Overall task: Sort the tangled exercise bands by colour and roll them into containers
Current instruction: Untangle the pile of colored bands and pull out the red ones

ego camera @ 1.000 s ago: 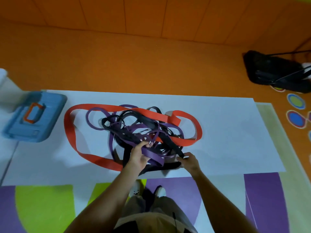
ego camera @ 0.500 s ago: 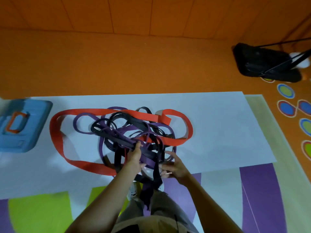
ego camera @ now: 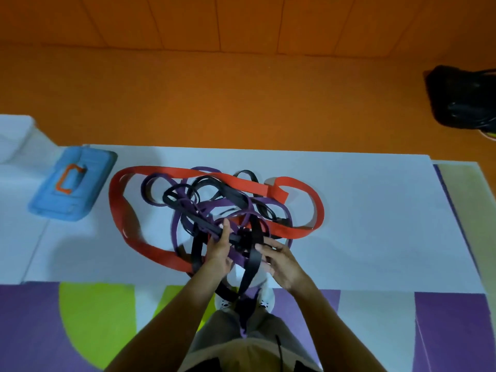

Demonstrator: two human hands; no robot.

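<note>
Tangle of exercise bands point(ego camera: 214, 210) sits centre frame on the white table point(ego camera: 375, 224), long axis left-right. Red band point(ego camera: 171, 171) forms the widest outer loop, running from left of centre across to right of centre and folded over on itself at the upper right. Purple bands point(ego camera: 175, 232) and black bands point(ego camera: 233, 196) are knotted together inside it. One black loop point(ego camera: 252, 267) hangs over the near table edge, pointing toward the bottom of the frame.

Left hand point(ego camera: 218, 251) is at the lower middle of the tangle, fingers curled round a black strap that runs diagonally up-left, thumb on top. Right hand point(ego camera: 281, 261) is just beside it to the right, fingers loosely extended toward the left, tips on the hanging black loop; can't tell whether it pinches it.

Blue case point(ego camera: 72, 186) with an orange handle lies left of the tangle, apart from the bands, contents not visible. White container point(ego camera: 16, 138) at the far left edge is partly cut off, inside not visible. Black bag point(ego camera: 461, 98) lies on the orange floor, upper right.
</note>
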